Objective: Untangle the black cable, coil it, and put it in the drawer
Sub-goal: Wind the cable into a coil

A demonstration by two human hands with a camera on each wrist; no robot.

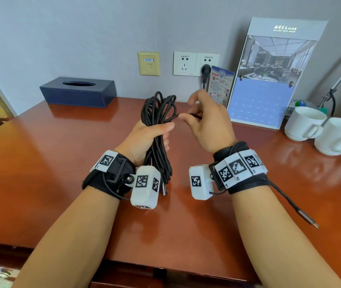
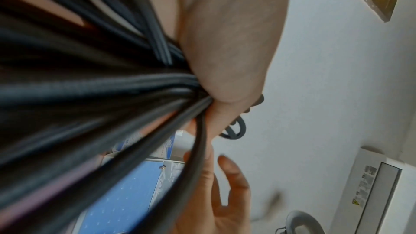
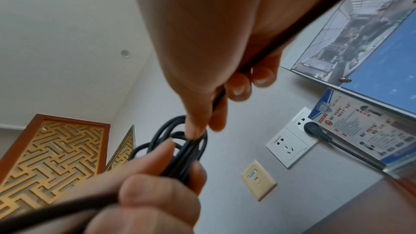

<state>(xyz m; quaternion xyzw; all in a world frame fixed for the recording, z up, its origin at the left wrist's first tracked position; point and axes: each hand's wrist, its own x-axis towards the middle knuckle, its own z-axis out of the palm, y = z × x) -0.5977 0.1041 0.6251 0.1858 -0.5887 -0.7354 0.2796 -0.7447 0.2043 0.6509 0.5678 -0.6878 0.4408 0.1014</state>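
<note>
At about ten o'clock on the tabletop (image 1: 40,163) there is a dark blue tissue box (image 1: 78,92), close to the wall. My left hand (image 1: 144,138) is over the middle of the tabletop, and its fingers and thumb are curled around the black cable (image 1: 159,113). The cable is gathered in long loops: some loops stand up above my fist toward twelve o'clock, and the others hang down toward six o'clock past my wrist. A metal connector (image 1: 164,189) of the cable hangs at the bottom, just beside the white camera on my left wrist. In the left wrist view the strands run tight under my palm.

Just to the right, at about one o'clock from the left hand, my right hand (image 1: 207,123) pinches one strand of the cable between thumb and fingers, very near the left thumb. The strand goes from the bundle across into this hand. The two hands are close, nearly touching.

On the wall at twelve o'clock are a beige wall plate (image 1: 148,63) and white sockets (image 1: 196,63), with a black plug (image 1: 205,69) in the right one. At two o'clock a small notice card (image 1: 220,84) and a calendar stand (image 1: 269,80) lean at the wall. At three o'clock two white cups (image 1: 321,132) stand side by side on the tabletop.
</note>
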